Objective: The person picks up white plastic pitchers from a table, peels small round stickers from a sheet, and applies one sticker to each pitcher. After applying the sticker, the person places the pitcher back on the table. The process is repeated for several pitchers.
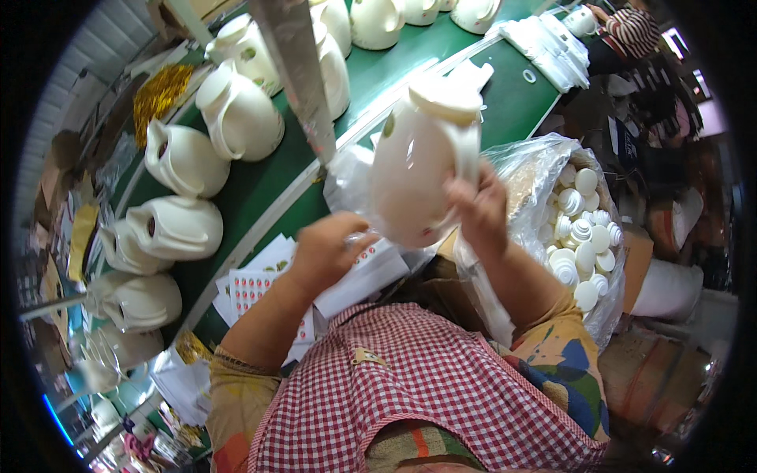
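Note:
My right hand (482, 209) is closed round the handle of a cream-coloured thermos jug (406, 177), lifted in front of me and slightly tilted. Its rounded lid (445, 102) is on top, and a small red mark shows near its base. To the left of the jug, a little apart from it, is my left hand (335, 248). Its fingers are curled together, and I cannot make out what is in them. Under that hand lie white sheets of small red stickers (251, 288) and other white paper (359, 280).
Several similar jugs (240, 114) stand along the green conveyor belt (252, 193). A metal post (296, 71) rises beside the belt. On the right, a plastic bag (524, 169) holds many white stoppers (583, 229). Flat plastic bags (548, 51) lie farther back, near another person (631, 35).

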{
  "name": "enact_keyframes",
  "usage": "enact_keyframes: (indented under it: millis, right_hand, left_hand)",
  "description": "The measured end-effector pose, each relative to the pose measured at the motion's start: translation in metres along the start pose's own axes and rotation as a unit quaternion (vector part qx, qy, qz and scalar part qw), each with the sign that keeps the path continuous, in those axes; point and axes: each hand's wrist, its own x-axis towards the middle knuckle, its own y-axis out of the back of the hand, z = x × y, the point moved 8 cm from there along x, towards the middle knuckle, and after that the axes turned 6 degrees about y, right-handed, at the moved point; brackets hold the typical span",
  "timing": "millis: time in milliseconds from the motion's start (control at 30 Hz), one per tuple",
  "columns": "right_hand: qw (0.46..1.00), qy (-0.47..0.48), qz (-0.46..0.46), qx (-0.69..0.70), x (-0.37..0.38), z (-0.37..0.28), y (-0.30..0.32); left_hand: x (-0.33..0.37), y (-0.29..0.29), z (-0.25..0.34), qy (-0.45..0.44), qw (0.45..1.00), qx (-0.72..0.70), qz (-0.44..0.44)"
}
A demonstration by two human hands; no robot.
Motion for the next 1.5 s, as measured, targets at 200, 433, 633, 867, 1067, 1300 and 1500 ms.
enact_keyframes:
  millis: [200, 433, 633, 867, 1067, 1300, 1500]
  right_hand:
    - [0.908, 0.077, 0.147, -0.385, 0.193, -0.004, 0.107]
    - [0.775, 0.171, 0.334, -0.508, 0.356, 0.077, 0.183]
    - [0.818, 0.180, 0.403, -0.369, 0.412, 0.143, 0.184]
    - [0.747, 0.280, 0.413, -0.439, 0.379, 0.153, 0.163]
    - [0.813, 0.294, 0.321, -0.385, 0.436, 0.145, 0.090]
    - [0.951, 0.076, 0.241, -0.178, 0.480, 0.212, 0.090]
    - [0.979, 0.124, 0.153, 0.049, 0.398, 0.130, 0.076]
  left_hand:
    - [-0.024, 0.000, -0.239, 0.134, 0.956, 0.233, 0.114]
    - [-0.026, -0.045, -0.290, 0.220, 0.906, 0.355, 0.075]
    - [-0.039, -0.042, -0.290, 0.270, 0.896, 0.347, 0.056]
    - [-0.046, -0.042, -0.294, 0.313, 0.881, 0.353, 0.024]
    - [-0.041, -0.043, -0.292, 0.268, 0.891, 0.365, 0.036]
    - [-0.036, -0.040, -0.288, 0.277, 0.894, 0.351, 0.033]
    - [-0.043, -0.040, -0.292, 0.296, 0.894, 0.334, 0.043]
